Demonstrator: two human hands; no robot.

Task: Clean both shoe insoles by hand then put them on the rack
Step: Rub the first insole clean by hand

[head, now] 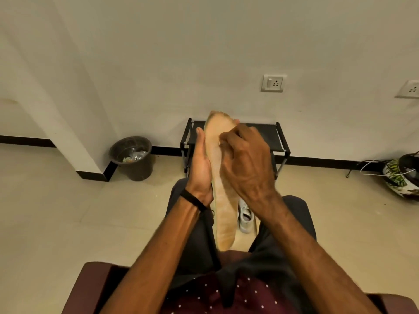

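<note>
You held one tan insole (223, 184) in front of you, its toe end up near the rack's top and its heel end down between your knees, the long face turned toward your right. Only that single insole was in view. Your left hand (200, 165) lay along its left side with fingers straight and the palm flat against it, the thumb (200, 132) pointing up beside the toe end, so the insole rested against that open palm rather than inside a curled grasp. Your right hand (246, 159) came over the insole's right face with the fingers bent onto the upper part of it; whether they pinched the edge or only pressed on the surface could not be told from this angle. A dark band (192, 199) sat on your left wrist. Below the insole, on the floor between your legs, lay one white sneaker (246, 217), partly hidden. Behind your hands stood one black shoe rack (281, 141) against the wall, its top shelf bare where it showed. To its left stood one dark waste bin (131, 158) with scraps inside, beside a wall corner. Two wall sockets showed, one (273, 83) above the rack and one (409, 89) at the right edge. One patterned pot (401, 180) sat on the floor at far right.
</note>
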